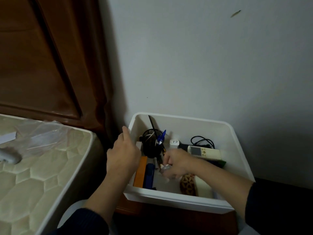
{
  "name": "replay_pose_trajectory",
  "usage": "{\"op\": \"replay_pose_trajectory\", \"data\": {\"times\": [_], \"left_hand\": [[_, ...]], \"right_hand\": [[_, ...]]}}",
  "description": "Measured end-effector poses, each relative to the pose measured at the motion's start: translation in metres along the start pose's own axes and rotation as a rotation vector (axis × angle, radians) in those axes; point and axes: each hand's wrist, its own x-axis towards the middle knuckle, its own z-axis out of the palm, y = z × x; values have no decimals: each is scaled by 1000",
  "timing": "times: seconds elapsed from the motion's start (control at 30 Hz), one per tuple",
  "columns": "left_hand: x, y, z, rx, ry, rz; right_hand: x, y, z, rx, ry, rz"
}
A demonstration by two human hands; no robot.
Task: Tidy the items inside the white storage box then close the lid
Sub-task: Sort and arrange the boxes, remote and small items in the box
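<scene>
The white storage box stands open against the wall on a dark wooden stand. Inside are a black pen cup with pens, a white plug, a black cable, a white remote, an orange box, a blue stapler and a woven brown item. My left hand rests on the box's left rim, fingers loosely curled over it. My right hand is inside the box, pinching a small shiny blurred thing near the pens. No lid is in view.
A mattress with clear plastic on it lies to the left, close to the box. A brown wooden headboard rises behind it. The grey wall stands right behind the box.
</scene>
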Motion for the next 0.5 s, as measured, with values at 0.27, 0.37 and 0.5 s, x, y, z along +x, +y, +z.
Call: {"op": "replay_pose_trajectory", "data": {"times": [0.27,0.37,0.5], "left_hand": [[-9,11,4,58,199,96],[-19,32,8,-127,320,269],[-33,68,23,-303,47,438]], "right_hand": [[-70,59,-74,215,183,-12],[-84,71,-77,170,82,26],[-87,74,-68,82,25,6]]}}
